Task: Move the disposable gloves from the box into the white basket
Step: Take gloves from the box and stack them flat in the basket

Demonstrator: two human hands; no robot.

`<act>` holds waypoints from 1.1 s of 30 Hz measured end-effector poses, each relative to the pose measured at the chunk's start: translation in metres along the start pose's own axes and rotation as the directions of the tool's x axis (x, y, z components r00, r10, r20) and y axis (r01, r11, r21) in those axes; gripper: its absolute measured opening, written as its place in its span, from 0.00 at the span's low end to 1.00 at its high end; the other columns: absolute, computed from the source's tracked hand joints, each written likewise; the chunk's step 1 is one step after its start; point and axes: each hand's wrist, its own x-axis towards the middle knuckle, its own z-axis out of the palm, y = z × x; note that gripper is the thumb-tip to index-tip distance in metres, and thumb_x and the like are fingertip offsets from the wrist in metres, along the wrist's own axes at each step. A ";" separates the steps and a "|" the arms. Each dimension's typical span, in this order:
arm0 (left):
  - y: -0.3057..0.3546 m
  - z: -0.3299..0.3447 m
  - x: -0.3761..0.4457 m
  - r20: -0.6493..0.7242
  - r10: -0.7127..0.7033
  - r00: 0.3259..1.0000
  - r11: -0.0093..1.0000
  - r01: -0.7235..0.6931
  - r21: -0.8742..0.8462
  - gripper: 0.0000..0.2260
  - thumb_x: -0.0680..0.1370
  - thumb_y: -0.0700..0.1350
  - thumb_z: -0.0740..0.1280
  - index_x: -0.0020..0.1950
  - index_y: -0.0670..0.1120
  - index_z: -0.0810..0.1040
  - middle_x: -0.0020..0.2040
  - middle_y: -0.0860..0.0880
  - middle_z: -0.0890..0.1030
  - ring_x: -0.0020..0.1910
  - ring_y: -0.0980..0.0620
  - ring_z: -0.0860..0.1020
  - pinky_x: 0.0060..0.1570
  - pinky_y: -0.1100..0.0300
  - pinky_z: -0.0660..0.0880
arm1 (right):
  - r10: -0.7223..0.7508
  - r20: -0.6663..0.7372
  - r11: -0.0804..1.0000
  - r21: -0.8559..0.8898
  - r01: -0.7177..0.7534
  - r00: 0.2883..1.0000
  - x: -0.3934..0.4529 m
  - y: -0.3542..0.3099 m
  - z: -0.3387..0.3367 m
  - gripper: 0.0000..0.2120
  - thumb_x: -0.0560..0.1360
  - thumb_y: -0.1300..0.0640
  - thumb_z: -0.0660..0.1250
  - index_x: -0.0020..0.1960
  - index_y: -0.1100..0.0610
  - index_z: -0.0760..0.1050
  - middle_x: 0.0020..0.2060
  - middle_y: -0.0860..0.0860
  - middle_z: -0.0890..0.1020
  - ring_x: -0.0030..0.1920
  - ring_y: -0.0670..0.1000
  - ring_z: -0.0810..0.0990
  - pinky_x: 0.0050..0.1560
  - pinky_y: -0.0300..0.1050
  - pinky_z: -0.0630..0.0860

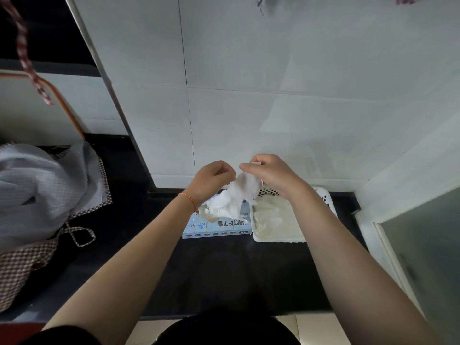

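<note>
- Bunch of white disposable gloves (239, 195) held up in the air above the box, between both hands; lower end of the bunch hangs down to the box opening.
- Left hand (211, 178) grips the left side of the bunch, fingers curled round it; thin red string bracelet (189, 199) on that wrist.
- Right hand (270, 174) pinches the top right edge of the bunch, fingers and thumb closed on it.
- Hands close together, not touching, gloves stretched between them.
- Glove box (216, 226) pale blue with printed characters, lying flat on the black counter (224, 275); more glove material bulges from its top opening.
- White basket (323, 197) just right of the box, sides touching or nearly so, cannot tell which; perforated wall, a pile of whitish gloves (276, 220) already inside; right forearm crosses over its far side.
- Box and basket sit near the back of the counter against the white tiled wall (273, 95).
- Left side: grey cloth (37, 180) with a checkered brown-white trim heaped on the counter, well apart from the box.
- Checkered strap (25, 53) hangs at upper left, blurred.
- Frosted glass panel (423, 240) at right edge.
- Person's dark clothing (224, 329) at the bottom.
</note>
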 end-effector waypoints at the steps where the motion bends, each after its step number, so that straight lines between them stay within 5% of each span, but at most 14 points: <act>1: 0.001 0.003 -0.002 0.051 0.008 0.999 1.000 -0.008 0.006 0.04 0.75 0.42 0.69 0.49 0.45 0.79 0.45 0.51 0.80 0.43 0.56 0.77 0.45 0.62 0.74 | -0.012 -0.018 1.000 0.000 0.012 1.000 0.000 -0.002 0.001 0.14 0.71 0.44 0.72 0.36 0.53 0.75 0.35 0.53 0.77 0.36 0.52 0.77 0.42 0.48 0.74; 6: 0.005 0.016 -0.003 0.082 0.091 0.993 0.986 -0.101 0.131 0.08 0.73 0.44 0.75 0.47 0.46 0.78 0.45 0.50 0.81 0.44 0.57 0.78 0.43 0.70 0.74 | -0.049 -0.071 0.999 -0.020 0.047 0.996 -0.005 -0.016 -0.001 0.16 0.73 0.46 0.72 0.40 0.58 0.75 0.28 0.47 0.70 0.30 0.48 0.71 0.33 0.39 0.69; 10: 0.010 0.014 0.001 0.052 0.054 0.997 0.988 -0.061 0.144 0.05 0.74 0.37 0.67 0.47 0.43 0.80 0.43 0.46 0.82 0.40 0.51 0.79 0.47 0.54 0.78 | -0.051 -0.139 0.997 0.056 0.059 0.989 -0.004 -0.020 -0.008 0.17 0.72 0.47 0.74 0.38 0.58 0.73 0.27 0.49 0.71 0.31 0.51 0.73 0.35 0.43 0.71; 14: 0.012 0.007 0.005 0.008 -0.029 1.000 0.999 0.029 -0.013 0.10 0.75 0.37 0.61 0.47 0.43 0.82 0.46 0.38 0.83 0.47 0.38 0.82 0.57 0.44 0.78 | -0.059 -0.234 0.998 -0.016 0.057 0.970 -0.004 -0.023 -0.016 0.20 0.72 0.46 0.73 0.34 0.56 0.66 0.28 0.50 0.64 0.28 0.49 0.63 0.29 0.40 0.61; 18: 0.020 0.003 0.003 0.128 -0.029 0.991 0.994 0.042 -0.098 0.09 0.79 0.47 0.66 0.49 0.42 0.81 0.39 0.46 0.79 0.38 0.52 0.77 0.49 0.55 0.78 | -0.079 -0.301 0.997 0.000 0.083 0.950 -0.006 -0.020 -0.019 0.28 0.72 0.49 0.74 0.31 0.51 0.54 0.26 0.45 0.56 0.24 0.45 0.54 0.23 0.38 0.52; 21: 0.018 0.004 0.001 0.214 -0.018 0.977 1.000 0.019 -0.005 0.08 0.76 0.48 0.72 0.46 0.43 0.81 0.39 0.44 0.81 0.38 0.51 0.77 0.44 0.55 0.75 | -0.078 -0.296 0.996 0.018 0.088 0.952 -0.004 -0.017 -0.019 0.28 0.72 0.49 0.74 0.32 0.50 0.53 0.27 0.46 0.55 0.25 0.46 0.54 0.26 0.41 0.52; 24: 0.016 0.003 0.005 0.159 -0.014 0.987 1.000 0.015 -0.011 0.09 0.77 0.47 0.70 0.44 0.41 0.82 0.38 0.48 0.80 0.38 0.52 0.76 0.46 0.56 0.75 | -0.066 -0.256 0.997 0.012 0.071 0.964 -0.005 -0.014 -0.024 0.23 0.70 0.45 0.75 0.35 0.53 0.62 0.30 0.46 0.62 0.29 0.46 0.61 0.31 0.42 0.58; 28: 0.025 -0.002 0.009 0.155 -0.020 0.988 0.997 0.031 -0.069 0.09 0.79 0.44 0.67 0.40 0.44 0.80 0.32 0.52 0.76 0.32 0.55 0.73 0.37 0.62 0.72 | 0.070 0.079 0.997 -0.016 -0.069 0.994 -0.015 -0.008 -0.034 0.21 0.70 0.49 0.76 0.59 0.54 0.75 0.46 0.49 0.75 0.44 0.47 0.78 0.42 0.40 0.73; 30: 0.028 -0.004 0.011 0.168 -0.033 0.985 0.997 0.044 -0.060 0.09 0.79 0.43 0.65 0.39 0.45 0.77 0.29 0.54 0.73 0.29 0.56 0.70 0.32 0.64 0.67 | 0.076 0.151 0.994 0.073 -0.088 0.986 -0.013 0.001 -0.038 0.16 0.72 0.57 0.75 0.57 0.59 0.78 0.46 0.54 0.81 0.47 0.53 0.81 0.46 0.44 0.79; 33: 0.026 -0.005 0.014 0.191 -0.066 0.979 0.994 0.080 -0.070 0.11 0.80 0.42 0.64 0.38 0.46 0.76 0.28 0.55 0.73 0.28 0.57 0.70 0.30 0.65 0.67 | 0.071 0.078 0.981 0.177 -0.084 0.994 -0.009 0.010 -0.043 0.12 0.73 0.59 0.73 0.54 0.65 0.80 0.47 0.56 0.85 0.49 0.55 0.83 0.54 0.51 0.79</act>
